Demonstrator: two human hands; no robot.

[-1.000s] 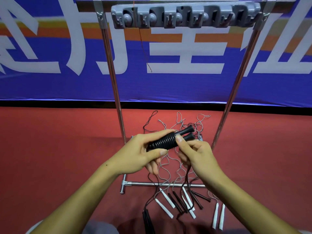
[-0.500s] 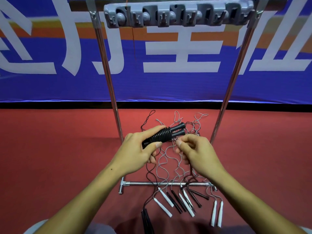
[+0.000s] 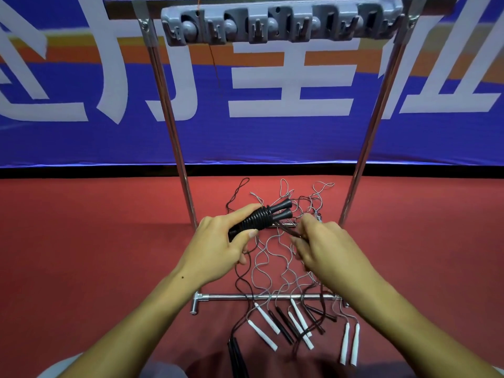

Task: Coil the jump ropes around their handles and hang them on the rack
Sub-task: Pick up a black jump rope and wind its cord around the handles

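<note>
L hand (image 3: pixel 218 246) grips coiled black handles (image 3: pixel 259 221) below rack (image 3: pixel 281 23); R hand (image 3: pixel 324 249) pinches rope tail (image 3: pixel 286 230) beside them.

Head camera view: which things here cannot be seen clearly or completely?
- End of the black rope, head view: hidden inside the right hand pinching it.
- Butt ends of the black coiled jump-rope handles: covered by the left hand.
- Pair of black handles on the red floor: cut off by the bottom edge.
- Grey plastic hook rack: its hook shapes are blurred.
</note>
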